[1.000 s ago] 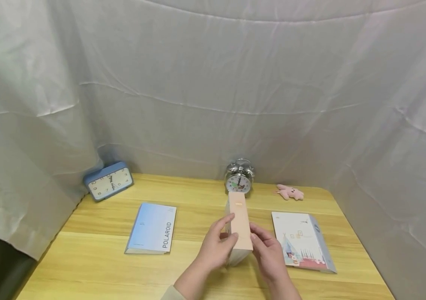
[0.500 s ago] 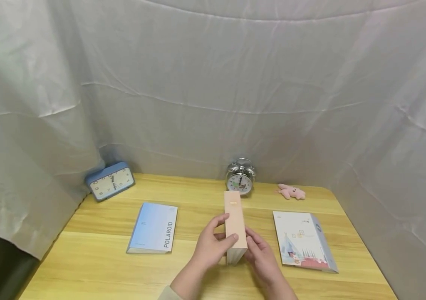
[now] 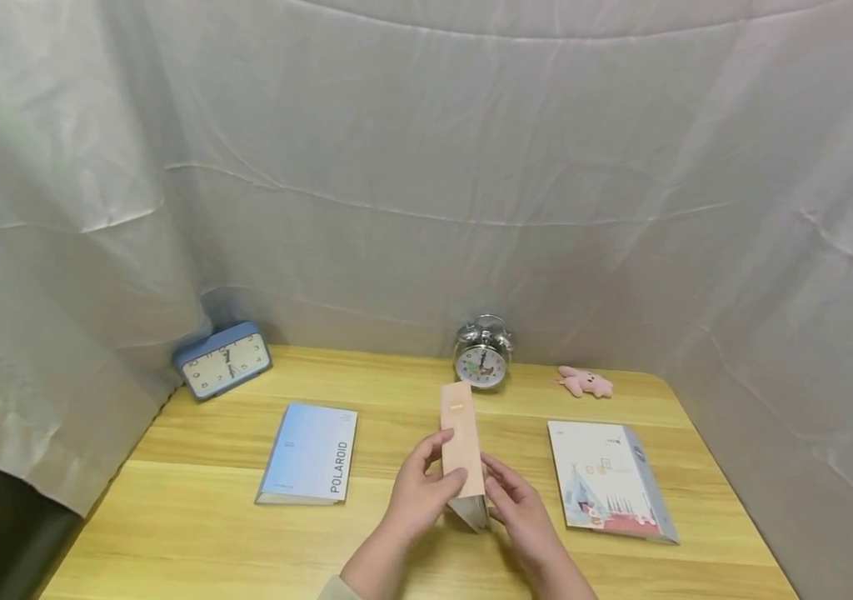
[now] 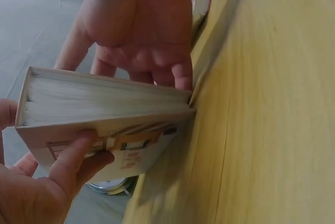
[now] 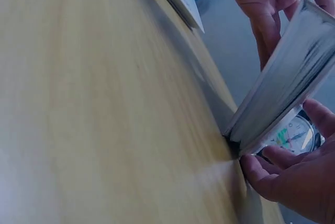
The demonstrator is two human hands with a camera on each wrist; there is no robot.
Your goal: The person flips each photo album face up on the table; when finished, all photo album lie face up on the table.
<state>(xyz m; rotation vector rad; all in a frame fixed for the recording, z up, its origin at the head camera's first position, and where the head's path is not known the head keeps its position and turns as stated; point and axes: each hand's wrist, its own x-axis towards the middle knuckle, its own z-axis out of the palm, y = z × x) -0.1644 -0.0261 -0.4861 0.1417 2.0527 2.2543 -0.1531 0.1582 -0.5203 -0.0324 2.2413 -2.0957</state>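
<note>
A thick photo album point(image 3: 460, 433) with a pink spine stands between both hands, spine up and leaning left, its open side low at the tabletop. My left hand point(image 3: 419, 492) grips it from the left, thumb over the spine and fingers along the cover. From the right, my right hand point(image 3: 527, 512) holds the other cover near its lower, nearer corner. The left wrist view shows the album's pale page block point(image 4: 99, 101) and a printed cover under the left fingers. In the right wrist view, the right fingertips point(image 5: 251, 166) meet the cover's lower edge.
A blue POLAROID album point(image 3: 306, 454) lies on the left of the wooden table point(image 3: 194, 542), an illustrated album point(image 3: 606, 479) on the right. Along the back stand a blue clock point(image 3: 224, 362) and a silver twin-bell alarm clock point(image 3: 482, 358), with a pink plush toy point(image 3: 586, 382) to the right.
The album's spine has shifted a little left and now tilts that way, with the lower edge showing to its right. Both hands have moved slightly left with it, keeping their hold.
</note>
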